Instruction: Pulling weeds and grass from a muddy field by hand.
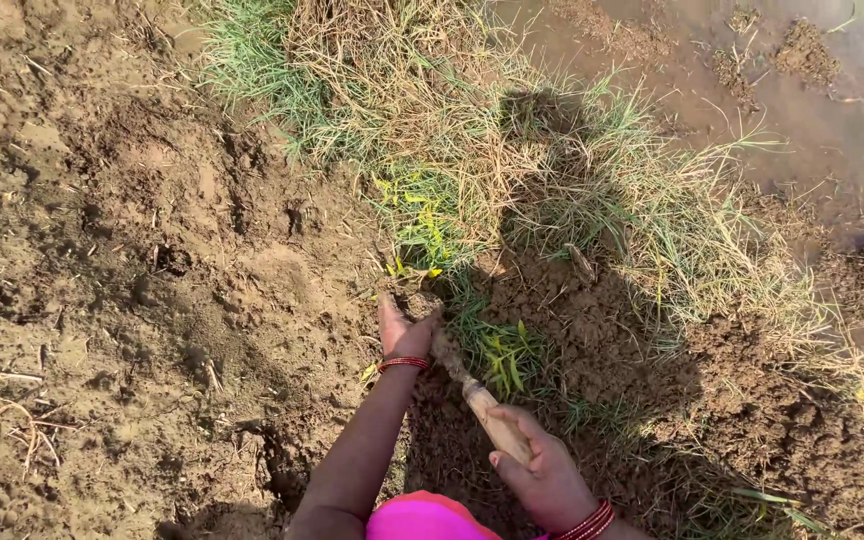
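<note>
Much of the bare soil (122, 250) at left already lies broken. The left hand (404, 335) presses open-fingered by the weeds (502, 355); the right hand (544, 475) clenches a wooden-handled digging tool (477, 400). Grass (512, 170) beyond remains uncleared.

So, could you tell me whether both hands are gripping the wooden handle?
No: only the right hand grips the wooden handle, while the left hand reaches into the soil beside the grass.
</note>
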